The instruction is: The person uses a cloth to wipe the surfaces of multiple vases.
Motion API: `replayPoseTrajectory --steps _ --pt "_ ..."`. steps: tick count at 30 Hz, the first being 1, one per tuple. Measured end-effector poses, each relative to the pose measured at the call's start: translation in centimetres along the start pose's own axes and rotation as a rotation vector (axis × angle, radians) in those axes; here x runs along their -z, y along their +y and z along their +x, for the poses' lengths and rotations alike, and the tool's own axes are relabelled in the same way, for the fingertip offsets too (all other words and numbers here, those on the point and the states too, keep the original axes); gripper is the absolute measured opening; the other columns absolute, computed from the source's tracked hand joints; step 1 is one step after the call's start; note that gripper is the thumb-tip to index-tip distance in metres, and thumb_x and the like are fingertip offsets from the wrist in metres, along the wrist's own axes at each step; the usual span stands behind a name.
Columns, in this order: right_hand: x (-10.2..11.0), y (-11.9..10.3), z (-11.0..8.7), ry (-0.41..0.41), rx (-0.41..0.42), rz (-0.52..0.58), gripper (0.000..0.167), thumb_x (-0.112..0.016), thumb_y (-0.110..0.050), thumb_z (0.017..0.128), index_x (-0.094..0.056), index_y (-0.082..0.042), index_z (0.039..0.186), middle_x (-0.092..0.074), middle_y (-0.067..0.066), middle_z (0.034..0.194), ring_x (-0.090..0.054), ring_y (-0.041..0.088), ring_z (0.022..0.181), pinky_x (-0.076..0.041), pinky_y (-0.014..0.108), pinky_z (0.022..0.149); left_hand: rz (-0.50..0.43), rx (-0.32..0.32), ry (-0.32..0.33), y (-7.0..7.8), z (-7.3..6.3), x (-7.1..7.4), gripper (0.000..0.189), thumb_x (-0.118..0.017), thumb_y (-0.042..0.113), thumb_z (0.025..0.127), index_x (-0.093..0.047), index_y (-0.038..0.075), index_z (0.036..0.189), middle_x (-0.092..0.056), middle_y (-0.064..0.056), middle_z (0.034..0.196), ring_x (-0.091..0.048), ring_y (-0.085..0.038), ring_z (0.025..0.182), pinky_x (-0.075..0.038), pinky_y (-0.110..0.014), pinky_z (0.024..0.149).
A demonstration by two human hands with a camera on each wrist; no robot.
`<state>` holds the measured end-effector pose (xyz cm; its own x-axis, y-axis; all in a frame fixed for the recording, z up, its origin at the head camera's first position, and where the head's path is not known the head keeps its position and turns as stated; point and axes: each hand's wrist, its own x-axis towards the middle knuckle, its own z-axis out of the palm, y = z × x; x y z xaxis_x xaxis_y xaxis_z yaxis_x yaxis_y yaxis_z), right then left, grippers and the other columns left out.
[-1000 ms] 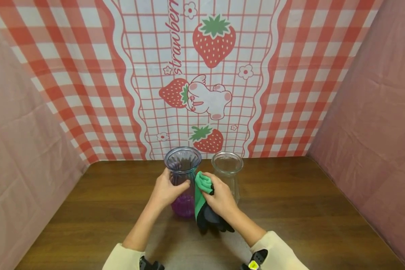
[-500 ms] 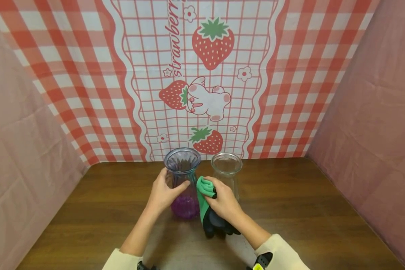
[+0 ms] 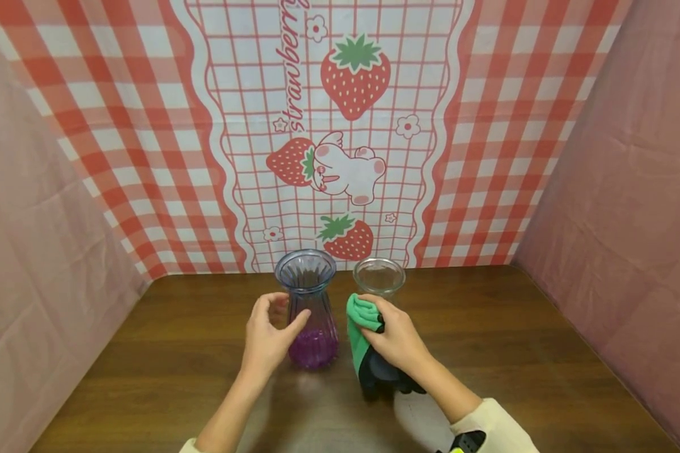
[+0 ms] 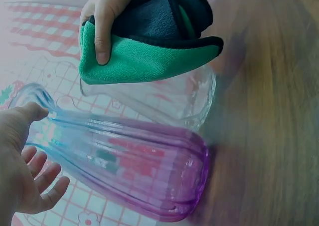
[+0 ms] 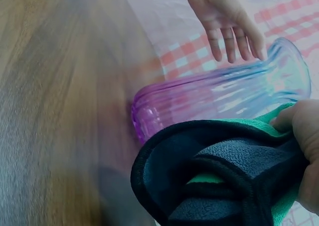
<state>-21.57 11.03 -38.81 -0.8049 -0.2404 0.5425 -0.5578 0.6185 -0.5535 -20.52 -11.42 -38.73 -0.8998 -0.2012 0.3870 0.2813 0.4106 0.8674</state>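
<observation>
A ribbed glass vase [image 3: 313, 347], bluish at its flared rim and purple at its base, stands upright on the table. My left hand [image 3: 267, 336] is beside its left side, fingers loosely spread and holding nothing; in the left wrist view the thumb of that left hand [image 4: 22, 151] overlaps the neck. My right hand [image 3: 395, 332] pinches a folded microfibre cloth [image 3: 360, 322], green on one face and dark grey on the other, with black edging. The cloth hangs down to the right of the purple vase. Behind it stands a clear glass vase [image 3: 379, 288], its lower part hidden.
The brown wooden table [image 3: 164, 365] extends to both sides. A red-checked strawberry-print cloth [image 3: 351, 75] covers the back wall. Pink fabric [image 3: 45, 251] lines the left side, and more pink fabric [image 3: 612, 207] lines the right.
My left hand has come off the purple vase and moved slightly left. The right hand has carried the cloth rightward, away from that vase and in front of the clear one.
</observation>
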Motion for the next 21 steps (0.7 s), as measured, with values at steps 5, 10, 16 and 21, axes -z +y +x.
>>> replayPoseTrajectory --steps 5,10,16,21 --pt "1.1 0.5 -0.3 -0.013 0.024 -0.022 0.052 -0.076 -0.007 0.075 -0.057 -0.011 0.123 -0.066 0.008 0.113 -0.063 0.017 0.092 -0.053 0.036 0.077 -0.058 -0.038 -0.044 0.5 -0.9 -0.8 0.035 -0.079 0.021 0.074 -0.061 0.007 0.101 -0.064 -0.008 0.092 -0.059 -0.019 0.084 -0.055 -0.032 0.075" --pt "2.3 1.0 -0.8 -0.017 0.046 -0.048 0.053 -0.077 -0.007 0.074 -0.057 -0.011 0.123 -0.067 0.008 0.109 -0.062 0.015 0.087 -0.053 0.034 0.074 -0.106 -0.062 -0.099 0.9 -1.5 -1.9 0.033 -0.078 0.020 0.076 -0.062 0.005 0.100 -0.065 -0.011 0.094 -0.061 -0.021 0.084 -0.056 -0.033 0.075" --pt "3.9 1.8 -1.3 -0.029 0.061 -0.068 0.051 -0.076 -0.008 0.075 -0.057 -0.011 0.123 -0.067 0.008 0.109 -0.062 0.015 0.087 -0.054 0.034 0.073 -0.151 -0.088 -0.153 1.5 -2.2 -3.1 0.034 -0.077 0.022 0.077 -0.061 0.006 0.102 -0.065 -0.010 0.101 -0.064 -0.024 0.093 -0.056 -0.033 0.081" --pt "5.1 2.4 -1.6 -0.007 0.065 -0.096 0.053 -0.077 -0.008 0.074 -0.057 -0.011 0.122 -0.066 0.008 0.111 -0.063 0.016 0.089 -0.054 0.036 0.074 -0.166 -0.154 -0.186 1.9 -2.5 -4.2 0.035 -0.075 0.021 0.079 -0.059 0.007 0.107 -0.063 -0.008 0.106 -0.063 -0.023 0.099 -0.054 -0.036 0.087"
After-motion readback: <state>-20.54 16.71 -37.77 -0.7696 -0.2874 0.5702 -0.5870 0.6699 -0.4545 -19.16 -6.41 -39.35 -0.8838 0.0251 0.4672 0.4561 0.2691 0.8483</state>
